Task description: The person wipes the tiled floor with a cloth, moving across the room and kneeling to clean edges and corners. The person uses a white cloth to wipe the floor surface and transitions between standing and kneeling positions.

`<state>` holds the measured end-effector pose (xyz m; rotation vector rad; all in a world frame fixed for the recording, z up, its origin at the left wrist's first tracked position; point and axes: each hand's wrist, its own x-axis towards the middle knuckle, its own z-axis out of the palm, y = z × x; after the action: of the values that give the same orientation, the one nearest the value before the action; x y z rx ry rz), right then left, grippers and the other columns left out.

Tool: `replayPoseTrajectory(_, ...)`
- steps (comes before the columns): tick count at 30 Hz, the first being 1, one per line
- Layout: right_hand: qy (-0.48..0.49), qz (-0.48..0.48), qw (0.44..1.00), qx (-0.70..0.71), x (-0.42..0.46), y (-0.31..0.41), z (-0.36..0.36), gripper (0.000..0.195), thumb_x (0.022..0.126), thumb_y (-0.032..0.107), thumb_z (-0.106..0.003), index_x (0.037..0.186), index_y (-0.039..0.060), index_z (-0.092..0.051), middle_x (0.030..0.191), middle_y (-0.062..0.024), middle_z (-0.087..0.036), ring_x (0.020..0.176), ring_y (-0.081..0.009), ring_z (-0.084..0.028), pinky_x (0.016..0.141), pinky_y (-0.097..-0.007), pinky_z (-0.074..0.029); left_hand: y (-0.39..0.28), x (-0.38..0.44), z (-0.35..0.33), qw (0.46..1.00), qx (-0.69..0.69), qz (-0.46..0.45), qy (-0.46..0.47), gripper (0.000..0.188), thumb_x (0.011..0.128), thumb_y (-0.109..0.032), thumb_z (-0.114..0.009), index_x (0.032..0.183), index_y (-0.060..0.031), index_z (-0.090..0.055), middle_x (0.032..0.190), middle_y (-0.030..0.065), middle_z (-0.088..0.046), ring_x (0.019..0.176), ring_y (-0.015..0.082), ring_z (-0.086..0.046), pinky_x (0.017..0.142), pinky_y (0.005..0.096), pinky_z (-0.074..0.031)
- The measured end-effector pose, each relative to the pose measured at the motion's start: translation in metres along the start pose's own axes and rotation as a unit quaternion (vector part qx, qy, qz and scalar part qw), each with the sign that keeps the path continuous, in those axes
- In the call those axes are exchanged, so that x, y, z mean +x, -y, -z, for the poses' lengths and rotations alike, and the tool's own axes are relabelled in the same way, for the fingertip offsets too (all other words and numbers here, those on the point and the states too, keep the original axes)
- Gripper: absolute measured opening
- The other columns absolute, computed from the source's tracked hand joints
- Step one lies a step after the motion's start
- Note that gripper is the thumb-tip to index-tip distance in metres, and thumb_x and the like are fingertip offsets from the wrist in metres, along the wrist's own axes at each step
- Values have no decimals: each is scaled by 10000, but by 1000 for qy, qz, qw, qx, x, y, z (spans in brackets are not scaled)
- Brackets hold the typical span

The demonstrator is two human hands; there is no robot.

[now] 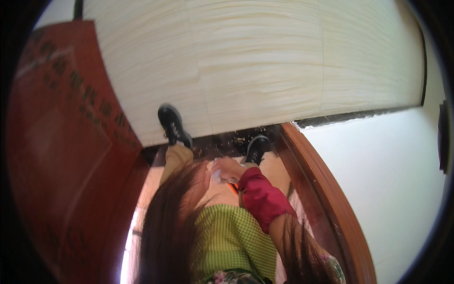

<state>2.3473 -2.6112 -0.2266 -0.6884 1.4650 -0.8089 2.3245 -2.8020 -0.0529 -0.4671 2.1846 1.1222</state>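
My right hand [228,168], below a dark red sleeve cover [264,198], is closed around a crumpled whitish item [218,176] that looks like cloth or thin plastic. Beside it on the left is my left hand [205,177], blurred and partly behind long hair; whether it grips the same item cannot be told. Just under the hands, an orange and black object [233,187] shows in part. A green checked apron [234,230] covers my front.
I am at a doorway, with black shoes at a dark, worn threshold [220,145]. A red-brown door panel bearing writing [71,142] stands left, a wooden door frame [330,198] and white wall [383,170] right. Pale floor tiles [262,64] lie ahead.
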Motion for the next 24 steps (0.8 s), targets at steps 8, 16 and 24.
replayPoseTrajectory(8,-364,-89,920,112,-192,66,102,564,712,7,-715,1268,66,-651,1256,-161,-628,1183,-318,-606,1016,-384,-483,-64,-78,-49,988,-122,23,-86,444,896,-86,-620,1332,-34,-552,1169,193,-626,943,344,-674,833,412,-545)
replayPoseTrajectory(16,-375,-201,804,415,-239,172,146,585,760,-61,-554,1336,19,-612,1214,-113,-677,1131,-244,-643,944,-324,-508,-129,-225,-101,970,-223,-3,-98,432,937,-224,-607,1329,-50,-553,1054,180,-664,931,374,-659,796,452,-530)
replayPoseTrajectory(24,-289,-221,857,364,-199,110,134,707,805,-79,-558,1488,71,-456,1326,-141,-618,1160,-289,-631,947,-392,-546,-74,-250,-58,949,-272,124,-104,282,945,-187,-584,1157,-5,-630,950,172,-674,853,355,-656,781,448,-521)
